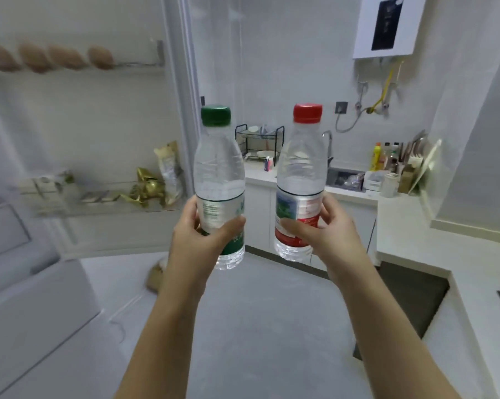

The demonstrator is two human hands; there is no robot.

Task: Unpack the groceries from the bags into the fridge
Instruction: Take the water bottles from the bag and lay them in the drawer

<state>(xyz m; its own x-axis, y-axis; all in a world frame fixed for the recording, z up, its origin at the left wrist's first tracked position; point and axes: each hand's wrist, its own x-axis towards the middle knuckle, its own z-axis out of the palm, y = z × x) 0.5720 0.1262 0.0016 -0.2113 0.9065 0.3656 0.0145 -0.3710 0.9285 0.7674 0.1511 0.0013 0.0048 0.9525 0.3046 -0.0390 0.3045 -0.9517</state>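
what we've got | left hand [202, 234] and right hand [323, 228], both bare | left forearm [168, 326] and right forearm [387, 326] bare too, right down to the bottom edge

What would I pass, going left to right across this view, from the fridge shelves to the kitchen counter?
Eggs → gold packet → green-capped bottle → red-capped bottle → sink → yellow bottle.

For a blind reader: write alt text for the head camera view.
A person's left hand grips a green-capped water bottle and the right hand a red-capped water bottle, both upright. A fridge shelf with eggs is at left, a kitchen counter behind.
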